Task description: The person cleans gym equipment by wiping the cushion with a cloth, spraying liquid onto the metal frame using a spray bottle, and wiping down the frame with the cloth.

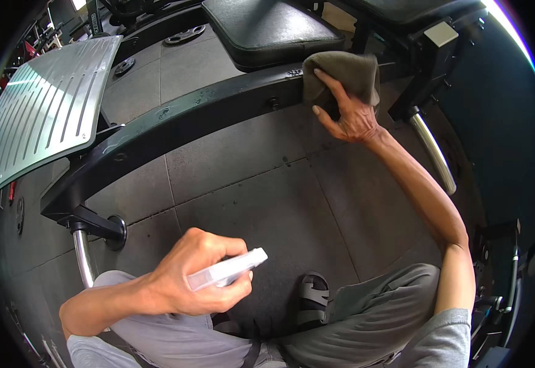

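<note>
My right hand (352, 115) presses a folded grey-brown cloth (341, 76) against the black steel frame beam (212, 101) of a gym machine, close to the padded seat. Wet-looking patches show on top of the beam, to the left of the cloth. Low in front of my lap, my left hand (203, 271) grips a whitish, translucent plastic spray bottle (228, 269), seen from above. My fingers wrap around it and hide part of its body. The bottle is apart from the beam.
A slotted metal footplate (51, 101) stands at the left. The black padded seat (272, 27) lies beyond the beam. Chrome posts (433, 154) stick out at right and lower left. Weight plates (184, 35) rest on the tiled floor (249, 198). My sandalled foot (313, 296) is below.
</note>
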A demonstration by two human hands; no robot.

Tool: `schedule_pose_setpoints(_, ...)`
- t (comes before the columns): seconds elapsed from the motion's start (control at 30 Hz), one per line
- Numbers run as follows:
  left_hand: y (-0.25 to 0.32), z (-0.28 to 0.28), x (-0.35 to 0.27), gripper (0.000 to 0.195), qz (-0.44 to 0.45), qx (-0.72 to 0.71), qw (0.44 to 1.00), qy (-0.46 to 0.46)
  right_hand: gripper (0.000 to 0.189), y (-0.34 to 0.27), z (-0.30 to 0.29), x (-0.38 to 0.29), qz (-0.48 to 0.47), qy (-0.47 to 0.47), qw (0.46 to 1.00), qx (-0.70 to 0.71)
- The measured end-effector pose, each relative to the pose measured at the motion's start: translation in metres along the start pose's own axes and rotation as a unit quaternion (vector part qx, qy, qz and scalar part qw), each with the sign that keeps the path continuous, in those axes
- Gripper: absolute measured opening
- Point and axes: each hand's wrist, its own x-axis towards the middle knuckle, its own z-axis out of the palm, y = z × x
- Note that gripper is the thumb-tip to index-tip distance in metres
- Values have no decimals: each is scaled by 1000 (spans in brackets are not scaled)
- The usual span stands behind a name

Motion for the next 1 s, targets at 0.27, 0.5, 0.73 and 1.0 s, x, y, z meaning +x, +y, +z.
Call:
schedule_pose_setpoints(0.27, -42, 1, -3, 22, 142, 148, 972, -118, 46, 84, -1, 0, 176, 24, 980, -87)
schedule_pose_setpoints(0.5, -79, 15, -14, 41, 323, 136, 918, -185, 13, 6, 25, 26, 131, 114, 985, -2)
schedule_pose_setpoints(0.73, -75, 20, -28, 48, 254, 184, 901, -300, 25, -4, 17, 31, 11, -5, 1000, 27)
schedule_pose_setpoints(1.0, -54, 22, -31, 34, 155, 305, 867, -362, 22, 68, -2, 17, 200, 64, 971, -117)
